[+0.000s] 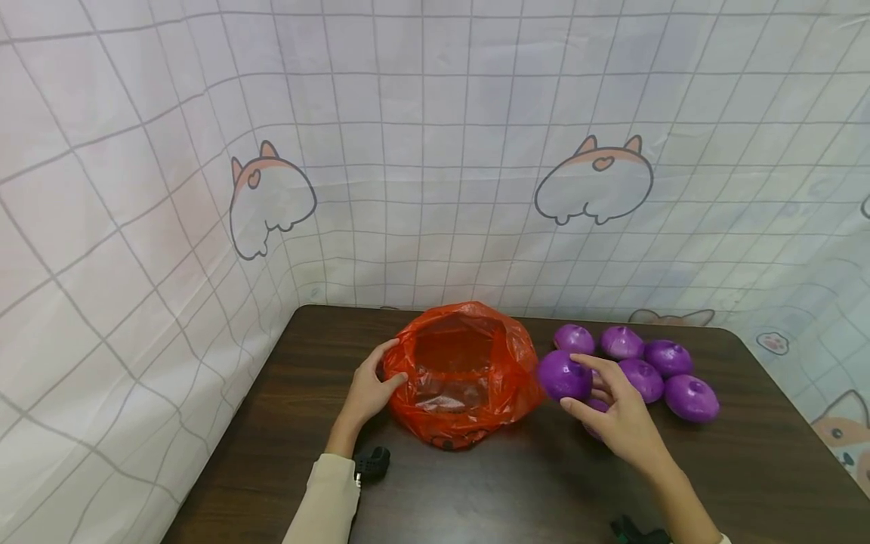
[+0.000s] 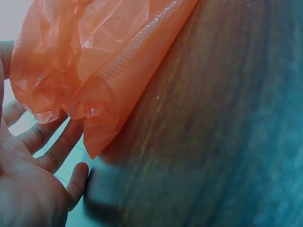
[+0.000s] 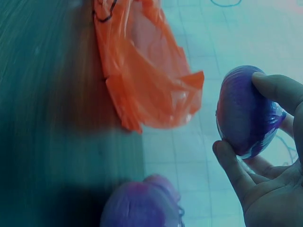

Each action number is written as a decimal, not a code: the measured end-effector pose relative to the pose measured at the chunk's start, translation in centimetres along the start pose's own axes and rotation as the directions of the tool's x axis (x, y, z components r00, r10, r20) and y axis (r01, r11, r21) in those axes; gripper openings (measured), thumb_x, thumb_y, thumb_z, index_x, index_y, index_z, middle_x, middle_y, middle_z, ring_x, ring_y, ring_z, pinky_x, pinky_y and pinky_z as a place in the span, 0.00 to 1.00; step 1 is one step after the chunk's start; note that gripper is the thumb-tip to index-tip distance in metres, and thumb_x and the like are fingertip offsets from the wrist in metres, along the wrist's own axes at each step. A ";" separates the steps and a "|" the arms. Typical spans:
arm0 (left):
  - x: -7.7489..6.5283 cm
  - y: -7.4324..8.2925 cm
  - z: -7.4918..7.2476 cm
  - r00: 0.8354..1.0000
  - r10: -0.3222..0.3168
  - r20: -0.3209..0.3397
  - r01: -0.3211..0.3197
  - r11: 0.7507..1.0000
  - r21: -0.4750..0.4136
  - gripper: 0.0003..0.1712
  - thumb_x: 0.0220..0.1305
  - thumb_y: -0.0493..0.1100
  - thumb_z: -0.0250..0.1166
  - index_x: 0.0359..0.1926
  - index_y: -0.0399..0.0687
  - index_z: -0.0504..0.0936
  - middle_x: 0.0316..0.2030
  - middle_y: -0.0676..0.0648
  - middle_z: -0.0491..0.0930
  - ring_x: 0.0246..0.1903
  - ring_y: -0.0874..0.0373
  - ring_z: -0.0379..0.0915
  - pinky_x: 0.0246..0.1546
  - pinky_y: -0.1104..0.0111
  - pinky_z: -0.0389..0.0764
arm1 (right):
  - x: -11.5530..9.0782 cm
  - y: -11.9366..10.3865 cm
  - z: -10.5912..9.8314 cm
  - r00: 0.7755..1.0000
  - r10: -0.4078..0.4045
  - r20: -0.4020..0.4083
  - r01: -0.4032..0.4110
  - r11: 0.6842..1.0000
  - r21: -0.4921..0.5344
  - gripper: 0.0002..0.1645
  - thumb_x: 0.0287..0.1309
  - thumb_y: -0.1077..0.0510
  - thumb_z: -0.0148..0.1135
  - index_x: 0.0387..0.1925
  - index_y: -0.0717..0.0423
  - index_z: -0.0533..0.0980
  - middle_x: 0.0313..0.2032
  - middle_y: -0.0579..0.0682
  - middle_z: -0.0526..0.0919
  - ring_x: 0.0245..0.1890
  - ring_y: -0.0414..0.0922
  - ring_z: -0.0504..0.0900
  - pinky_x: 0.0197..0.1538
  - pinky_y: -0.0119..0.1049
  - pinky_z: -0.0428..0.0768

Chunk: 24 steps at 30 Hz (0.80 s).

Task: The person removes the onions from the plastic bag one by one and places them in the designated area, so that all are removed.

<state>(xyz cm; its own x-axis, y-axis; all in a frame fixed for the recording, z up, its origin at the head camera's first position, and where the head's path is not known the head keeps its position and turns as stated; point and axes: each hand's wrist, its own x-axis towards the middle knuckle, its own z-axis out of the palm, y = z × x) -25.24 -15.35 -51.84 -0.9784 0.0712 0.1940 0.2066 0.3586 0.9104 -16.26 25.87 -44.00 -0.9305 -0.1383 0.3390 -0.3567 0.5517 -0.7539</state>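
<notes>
A red plastic bag (image 1: 469, 431) stands on the table with its mouth spread wide; the head view looks down into it. My left hand (image 1: 370, 389) touches the bag's left side, its fingers spread and fairly straight against the plastic (image 2: 113, 75). To the right of the bag, my right hand (image 1: 621, 415) holds a glossy purple onion (image 1: 564, 375) between thumb and fingers, raised above the table. The right wrist view shows this onion (image 3: 246, 111) apart from the bag (image 3: 151, 85). Another onion (image 1: 595, 423) is partly hidden behind the right hand.
Several more purple onions (image 1: 692, 398) lie grouped at the right of the dark wooden table (image 1: 516, 491). A white gridded cloth (image 1: 435, 151) with cartoon drawings hangs behind the table and along its left side.
</notes>
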 end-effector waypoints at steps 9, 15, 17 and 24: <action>0.0 0.0 -0.1 1.000 -0.006 0.000 0.006 1.000 0.001 0.38 0.63 0.39 0.71 0.72 0.61 0.70 0.64 0.43 0.77 0.60 0.45 0.76 0.61 0.48 0.79 | -1.7 1.1 -1.8 0.999 0.049 -0.023 -0.050 0.998 -0.032 0.40 0.61 0.53 0.73 0.73 0.42 0.68 0.68 0.55 0.71 0.53 0.24 0.74 0.54 0.15 0.73; 0.0 -0.1 -0.1 1.000 -0.006 0.002 0.006 1.000 0.003 0.37 0.64 0.39 0.71 0.72 0.60 0.70 0.64 0.43 0.77 0.59 0.45 0.77 0.60 0.48 0.80 | -2.7 2.2 -2.8 0.995 0.070 -0.065 -0.072 0.997 -0.035 0.41 0.60 0.55 0.73 0.73 0.45 0.67 0.68 0.53 0.69 0.51 0.22 0.74 0.52 0.14 0.73; -0.1 -0.1 0.0 1.000 -0.002 0.001 0.002 1.000 0.008 0.37 0.64 0.39 0.71 0.72 0.60 0.70 0.64 0.43 0.77 0.59 0.45 0.77 0.60 0.48 0.80 | -3.1 2.6 -3.1 0.994 0.072 -0.082 -0.075 0.997 -0.034 0.42 0.60 0.56 0.74 0.73 0.46 0.67 0.67 0.54 0.69 0.50 0.21 0.74 0.51 0.13 0.73; 0.0 0.0 0.1 1.000 0.005 0.003 -0.005 1.000 0.009 0.38 0.63 0.39 0.71 0.72 0.61 0.70 0.63 0.43 0.78 0.57 0.46 0.77 0.59 0.48 0.81 | -4.2 4.1 -4.4 0.989 0.099 -0.111 -0.106 0.993 -0.055 0.42 0.61 0.56 0.73 0.74 0.50 0.66 0.67 0.61 0.69 0.49 0.17 0.73 0.50 0.10 0.72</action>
<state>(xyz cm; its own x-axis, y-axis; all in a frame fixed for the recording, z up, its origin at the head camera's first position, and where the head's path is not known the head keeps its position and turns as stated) -25.21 -15.25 -51.88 -0.9774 0.0760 0.1970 0.2112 0.3665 0.9061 -13.39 32.28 -46.03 -0.9464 0.0089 0.3230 -0.2514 0.6077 -0.7533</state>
